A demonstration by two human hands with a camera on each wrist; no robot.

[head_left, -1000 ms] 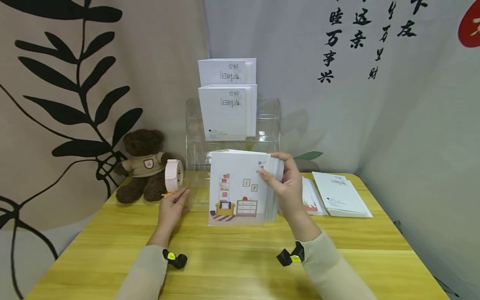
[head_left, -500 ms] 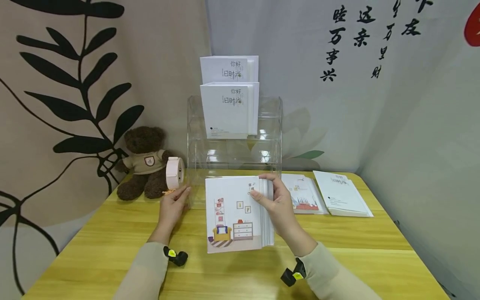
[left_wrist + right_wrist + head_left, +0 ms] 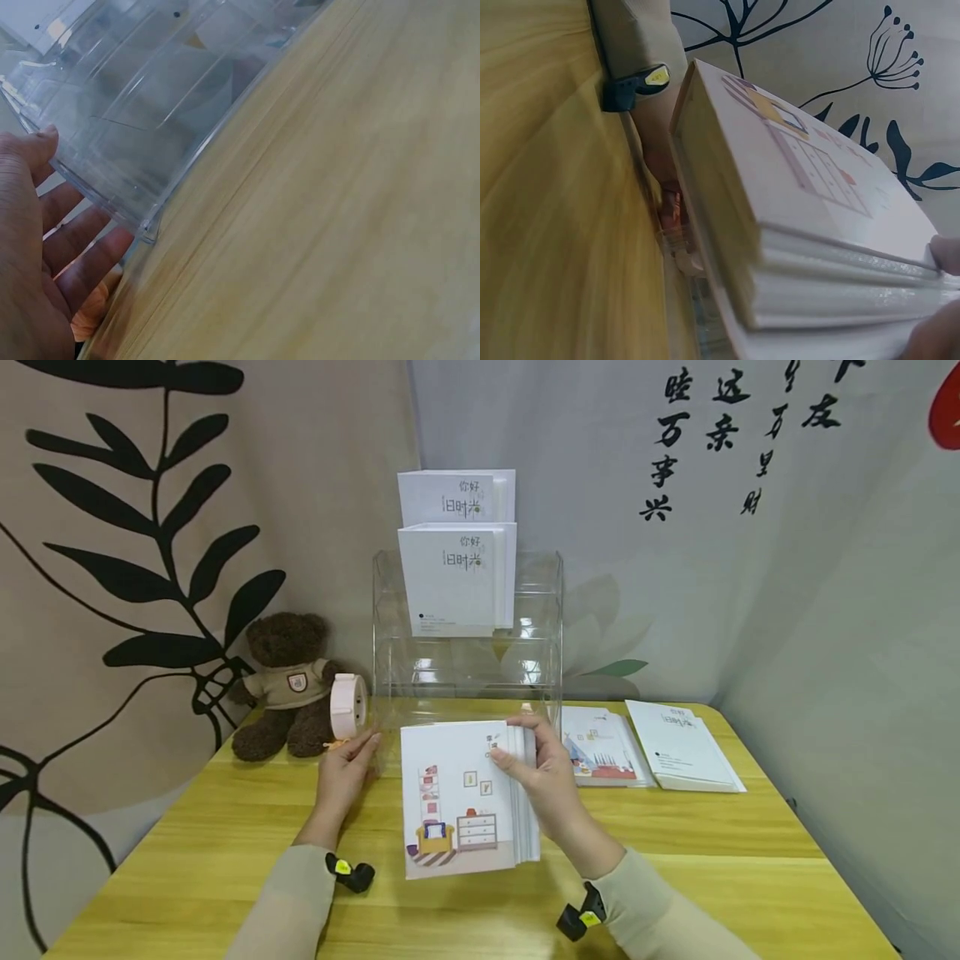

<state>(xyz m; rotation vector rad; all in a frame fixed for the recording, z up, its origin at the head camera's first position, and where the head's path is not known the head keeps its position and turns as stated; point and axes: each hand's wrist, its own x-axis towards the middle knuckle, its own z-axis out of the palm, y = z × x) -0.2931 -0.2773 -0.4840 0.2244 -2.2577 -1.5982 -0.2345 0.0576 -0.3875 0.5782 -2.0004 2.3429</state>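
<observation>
My right hand (image 3: pixel 551 777) grips a stack of white books (image 3: pixel 457 802) by its right edge, thumb on the front cover and fingers behind. The top cover shows a yellow armchair and a chest of drawers. In the right wrist view the stacked books (image 3: pixel 742 225) show thick page blocks, tilted above the table. My left hand (image 3: pixel 347 772) touches the lower left side of a clear acrylic rack (image 3: pixel 468 664). In the left wrist view the left hand's fingertips (image 3: pixel 94 259) lie along the rack's side edge, fingers fairly straight.
White books (image 3: pixel 450 585) stand in the rack's two upper tiers. On the table (image 3: pixel 675 893), right of the rack, lie a book with a red-and-blue picture (image 3: pixel 600 752) and a white stack (image 3: pixel 682 752). A brown teddy bear (image 3: pixel 288 693) and pink round object (image 3: pixel 348 706) are left.
My right hand has brought the stack of books down and slightly left, away from the rack's front. My left hand stays at the rack's side.
</observation>
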